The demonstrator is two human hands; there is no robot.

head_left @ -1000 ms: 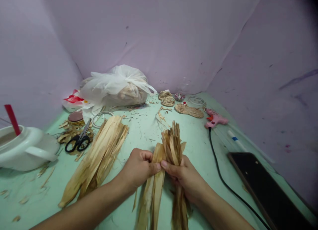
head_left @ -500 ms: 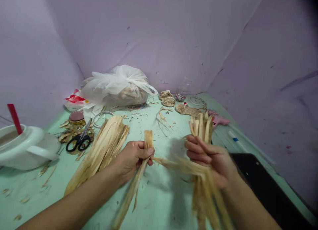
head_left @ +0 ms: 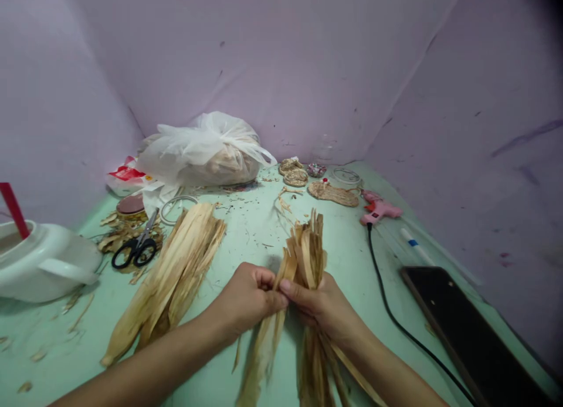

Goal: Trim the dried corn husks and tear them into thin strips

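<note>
My right hand [head_left: 328, 307] is wrapped round a bundle of dried plant-fibre strips [head_left: 312, 243], whose ends stick up above the fist and hang down below it. Its thumb meets my left hand [head_left: 255, 295], which pinches a single looped fibre strip [head_left: 268, 342] against the bundle's left side. The lower part of that strip trails towards the table's near edge. Left of my hands lies a stack of wide dried fibre sheets [head_left: 176, 278]. The fingertips of both hands are partly hidden by the strips.
Black-handled scissors [head_left: 138, 246] lie on fibre scraps beside a white pot [head_left: 48, 260]. A tied plastic bag [head_left: 206, 152] stands by the back wall. Woven sole-shaped piece [head_left: 333, 194], pink glue gun [head_left: 380, 210] with its black cord [head_left: 387, 301], marker [head_left: 417, 247] and phone [head_left: 466, 336] are on the right.
My right hand has brought the bundle left and down to my left hand. The strip stretched between the hands has gone slack. The glue gun and its cord are now uncovered.
</note>
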